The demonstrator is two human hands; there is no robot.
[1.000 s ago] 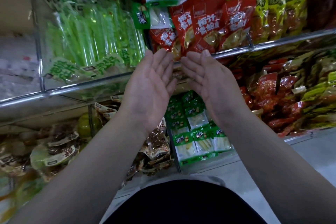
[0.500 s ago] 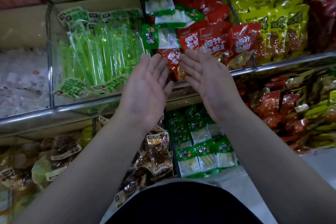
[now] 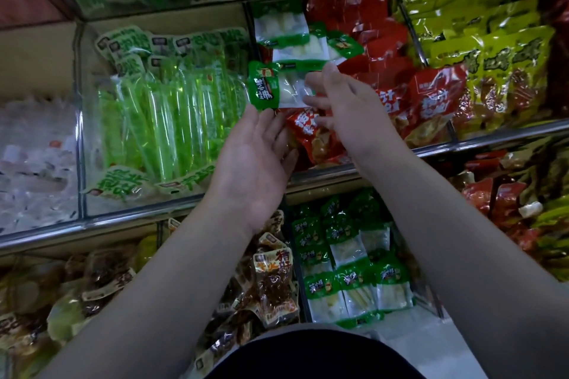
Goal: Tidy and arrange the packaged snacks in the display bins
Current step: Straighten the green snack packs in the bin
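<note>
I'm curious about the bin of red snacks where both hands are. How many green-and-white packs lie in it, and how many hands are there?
Green-and-white packs: 3 (top pack, middle pack, lower pack)
Hands: 2 (left hand, right hand)
Total: 5
The red packs overlap too much to count.

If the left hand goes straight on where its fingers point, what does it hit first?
Most likely the green end of the green-and-white packet just beyond the left hand, among the red packets. Depth is unclear from one view.
</note>
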